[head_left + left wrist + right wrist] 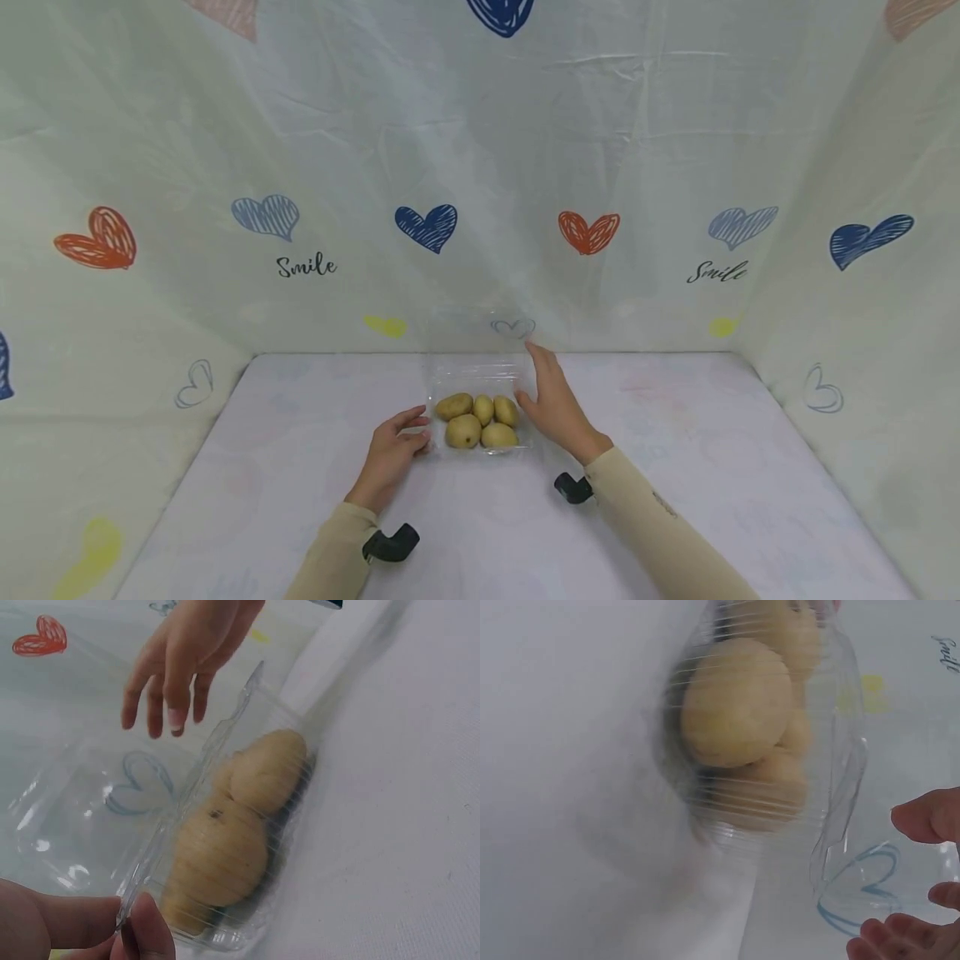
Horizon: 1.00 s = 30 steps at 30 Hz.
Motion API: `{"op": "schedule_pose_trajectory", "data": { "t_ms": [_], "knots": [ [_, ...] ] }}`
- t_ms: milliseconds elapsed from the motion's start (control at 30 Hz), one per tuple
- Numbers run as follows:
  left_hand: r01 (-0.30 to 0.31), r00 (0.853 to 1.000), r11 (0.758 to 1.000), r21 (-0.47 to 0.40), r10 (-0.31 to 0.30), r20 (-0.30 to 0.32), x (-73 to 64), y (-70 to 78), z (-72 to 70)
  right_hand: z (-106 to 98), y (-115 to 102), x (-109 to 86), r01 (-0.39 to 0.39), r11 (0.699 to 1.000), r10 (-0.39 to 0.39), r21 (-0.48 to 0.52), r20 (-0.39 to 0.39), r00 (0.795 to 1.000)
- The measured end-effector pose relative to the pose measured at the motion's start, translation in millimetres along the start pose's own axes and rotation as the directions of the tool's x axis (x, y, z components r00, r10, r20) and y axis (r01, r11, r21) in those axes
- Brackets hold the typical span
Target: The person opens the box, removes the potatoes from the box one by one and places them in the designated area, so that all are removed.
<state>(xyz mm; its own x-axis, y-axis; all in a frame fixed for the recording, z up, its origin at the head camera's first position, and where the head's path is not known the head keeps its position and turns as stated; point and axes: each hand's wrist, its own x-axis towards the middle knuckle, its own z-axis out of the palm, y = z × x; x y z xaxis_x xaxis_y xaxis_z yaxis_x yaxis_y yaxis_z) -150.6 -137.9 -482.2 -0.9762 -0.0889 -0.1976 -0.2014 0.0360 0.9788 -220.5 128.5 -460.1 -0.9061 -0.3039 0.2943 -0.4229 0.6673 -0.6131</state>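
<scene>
A clear plastic clamshell container (196, 784) holds several yellow-brown potatoes (463, 432), and its hinged lid (467, 335) is raised at the back. At the container's left side is my left hand (392, 457); the left wrist view shows its thumb and finger pinching the rim. My right hand (557, 407) is to the right of the container, fingers extended beside the upright lid. In the right wrist view, its thumb and fingertips are spread apart with nothing between them. Whether the right fingertips touch the lid, I cannot tell.
The container stands on a white table (300, 433) near its back edge. Behind and at both sides hangs a pale curtain (510, 167) printed with hearts and "Smile". Dark wrist devices (392, 543) are on both sleeves.
</scene>
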Motion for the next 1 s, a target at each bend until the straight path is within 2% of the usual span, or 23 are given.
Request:
{"op": "schedule_pose_trajectory", "data": {
  "t_ms": [200, 367, 600, 833, 1000],
  "knots": [
    [-0.005, 1.000, 1.000, -0.009, 0.005, 0.007, 0.3, 1.3, -1.1, -3, -1, -6.3, 0.058, 0.995, -0.061, -0.082, -0.031, 0.998],
    [-0.002, 1.000, 1.000, -0.007, 0.002, 0.008, 0.8, 1.3, -1.5, -5, 1, -0.5, 0.062, 0.995, -0.063, -0.080, -0.015, 0.998],
    [-0.005, 1.000, 1.000, -0.002, 0.005, 0.006, 0.5, -0.9, -1.2, -4, 7, 8.7, 0.044, 0.998, -0.043, -0.046, 0.026, 0.999],
    [0.013, 1.000, 1.000, 0.001, -0.013, 0.003, 1.4, -2.8, -1.3, -2, 9, 5.6, -0.003, 0.995, 0.012, -0.103, 0.086, 0.996],
    [0.013, 1.000, 1.000, -0.006, -0.013, 0.003, 1.1, -2.3, -1.9, -3, 3, -4.1, 0.102, 0.977, -0.097, -0.188, 0.038, 0.995]
  ]
}}
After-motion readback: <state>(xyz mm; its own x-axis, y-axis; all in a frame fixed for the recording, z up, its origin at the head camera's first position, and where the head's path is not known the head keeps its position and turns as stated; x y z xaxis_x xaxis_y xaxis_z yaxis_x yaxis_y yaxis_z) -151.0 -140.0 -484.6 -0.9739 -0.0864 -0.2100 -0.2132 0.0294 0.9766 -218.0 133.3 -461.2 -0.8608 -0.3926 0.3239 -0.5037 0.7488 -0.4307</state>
